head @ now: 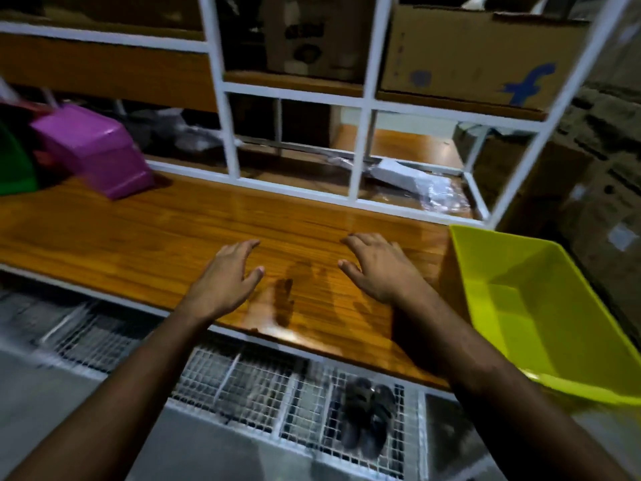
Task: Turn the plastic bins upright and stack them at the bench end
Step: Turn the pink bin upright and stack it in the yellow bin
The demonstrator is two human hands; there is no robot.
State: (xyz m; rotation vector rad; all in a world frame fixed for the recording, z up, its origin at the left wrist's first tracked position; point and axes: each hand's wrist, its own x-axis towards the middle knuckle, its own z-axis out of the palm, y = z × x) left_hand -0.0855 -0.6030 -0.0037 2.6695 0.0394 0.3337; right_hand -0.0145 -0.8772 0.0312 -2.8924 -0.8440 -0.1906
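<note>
Hands hover side by side over the middle of the wooden bench [173, 230], palms down, fingers spread and holding nothing. The left hand [227, 277] and the right hand [376, 265] are apart from each other, with bare wood between them, and both bare forearms reach in from the lower edge of the view.

A yellow-green bin [541, 307] sits upright at the right end of the bench, its open side up and its inside bare; part of it hangs past the bench edge. At the far left a purple bin [93, 147] lies tipped over on the wood, its bottom facing the camera. Just beside it, at the frame edge, a green bin [14, 161] is partly visible; its orientation cannot be told.

Behind the bench stands a white metal rack [360, 98] holding a cardboard box [468, 53]. Below the bench, a pair of dark sandals [367, 414] rests on a wire mesh shelf [242, 373].
</note>
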